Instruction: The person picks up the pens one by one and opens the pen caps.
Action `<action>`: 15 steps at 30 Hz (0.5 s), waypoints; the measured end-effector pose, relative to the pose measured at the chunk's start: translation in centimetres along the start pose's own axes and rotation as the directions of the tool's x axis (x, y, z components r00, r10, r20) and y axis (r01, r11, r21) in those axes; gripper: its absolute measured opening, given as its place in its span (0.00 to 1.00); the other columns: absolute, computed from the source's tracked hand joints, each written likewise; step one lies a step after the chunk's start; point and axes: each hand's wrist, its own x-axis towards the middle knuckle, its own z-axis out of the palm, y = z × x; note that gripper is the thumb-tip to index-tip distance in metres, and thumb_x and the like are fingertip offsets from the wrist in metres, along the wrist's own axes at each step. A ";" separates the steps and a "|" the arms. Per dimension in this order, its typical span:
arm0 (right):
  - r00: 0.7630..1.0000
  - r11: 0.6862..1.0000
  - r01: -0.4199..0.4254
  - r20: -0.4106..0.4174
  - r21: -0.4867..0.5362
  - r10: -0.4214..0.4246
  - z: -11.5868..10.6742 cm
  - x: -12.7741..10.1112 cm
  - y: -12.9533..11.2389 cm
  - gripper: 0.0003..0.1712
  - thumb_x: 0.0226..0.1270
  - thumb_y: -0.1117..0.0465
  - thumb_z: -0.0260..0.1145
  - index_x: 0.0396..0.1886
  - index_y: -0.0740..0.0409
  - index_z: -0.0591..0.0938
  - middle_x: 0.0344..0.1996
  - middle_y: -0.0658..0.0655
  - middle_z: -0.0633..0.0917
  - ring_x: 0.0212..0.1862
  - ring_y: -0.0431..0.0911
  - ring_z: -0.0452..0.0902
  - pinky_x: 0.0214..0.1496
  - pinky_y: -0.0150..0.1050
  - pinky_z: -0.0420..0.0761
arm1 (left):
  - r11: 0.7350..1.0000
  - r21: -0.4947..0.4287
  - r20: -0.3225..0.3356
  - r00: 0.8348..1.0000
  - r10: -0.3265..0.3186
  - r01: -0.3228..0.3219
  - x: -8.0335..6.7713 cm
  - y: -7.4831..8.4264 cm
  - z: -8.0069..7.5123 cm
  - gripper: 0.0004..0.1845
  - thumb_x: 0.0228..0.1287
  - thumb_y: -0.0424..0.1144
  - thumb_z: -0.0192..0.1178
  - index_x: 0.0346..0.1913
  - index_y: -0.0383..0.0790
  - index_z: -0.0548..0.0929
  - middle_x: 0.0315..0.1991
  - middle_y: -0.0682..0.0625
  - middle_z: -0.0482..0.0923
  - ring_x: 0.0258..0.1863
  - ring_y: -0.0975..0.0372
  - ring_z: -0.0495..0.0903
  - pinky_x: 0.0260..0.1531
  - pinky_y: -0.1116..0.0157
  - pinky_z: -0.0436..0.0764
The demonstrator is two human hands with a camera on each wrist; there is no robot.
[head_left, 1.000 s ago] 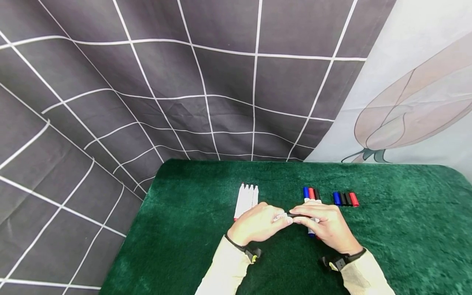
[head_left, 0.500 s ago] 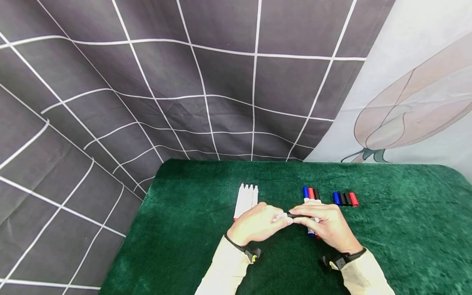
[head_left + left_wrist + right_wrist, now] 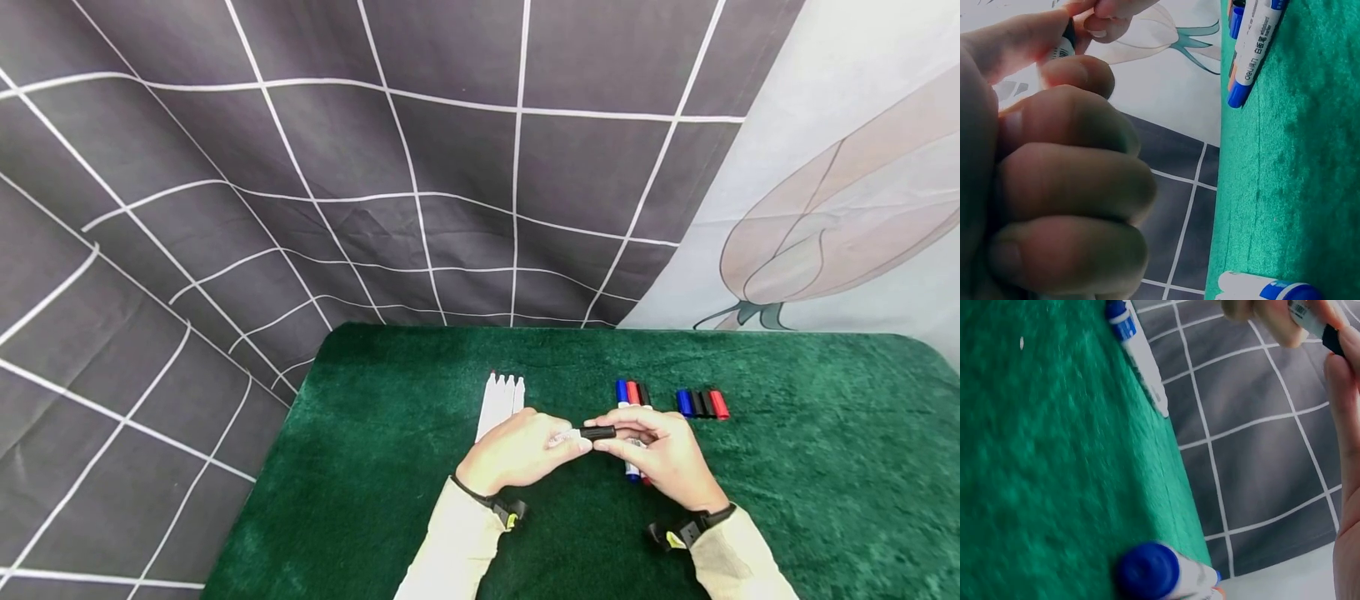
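Fingers of the right hand (image 3: 667, 458) are parting wider than a second ago, so a black cap (image 3: 597, 432) is showing; whether they are pinching it cannot be told. Left hand (image 3: 517, 452) is gripping the marker (image 3: 567, 435) below that cap, hiding its far end. From the marker, four white markers (image 3: 501, 402) are lying at ten o'clock and three capped markers (image 3: 632, 394) at three, both partly covered by hands. Left sleeve (image 3: 453, 542) is reaching in from between seven and eight, right sleeve (image 3: 738, 558) from four, both cut off.
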 end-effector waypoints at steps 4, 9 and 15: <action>0.998 0.994 -0.065 -0.017 0.091 0.066 0.1 -0.1 0.0 0.19 0.53 0.83 0.70 0.45 0.67 0.86 0.43 0.58 0.89 0.42 0.45 0.88 0.42 0.38 0.84 | 0.999 -0.032 -0.006 1.000 0.005 -0.005 -0.1 -0.3 -0.1 0.21 0.76 0.54 0.52 0.24 0.49 0.76 0.16 0.61 0.63 0.17 0.72 0.64 0.18 0.73 0.63; 0.991 0.982 -0.125 -0.038 0.144 0.131 -0.2 -0.1 -0.1 0.17 0.57 0.82 0.69 0.47 0.70 0.84 0.45 0.56 0.89 0.42 0.47 0.88 0.43 0.36 0.84 | 0.998 -0.059 -0.023 1.000 0.014 -0.016 -0.1 -0.7 -0.3 0.21 0.75 0.54 0.54 0.23 0.49 0.75 0.16 0.61 0.63 0.16 0.71 0.63 0.18 0.72 0.62; 0.987 0.979 -0.133 -0.069 0.153 0.145 -0.6 -0.2 -0.2 0.18 0.58 0.83 0.67 0.50 0.77 0.81 0.47 0.49 0.89 0.43 0.43 0.87 0.45 0.35 0.83 | 1.000 -0.027 -0.046 0.999 0.012 -0.014 -0.1 -0.8 -0.4 0.19 0.74 0.53 0.55 0.24 0.49 0.74 0.16 0.61 0.64 0.15 0.71 0.64 0.17 0.72 0.62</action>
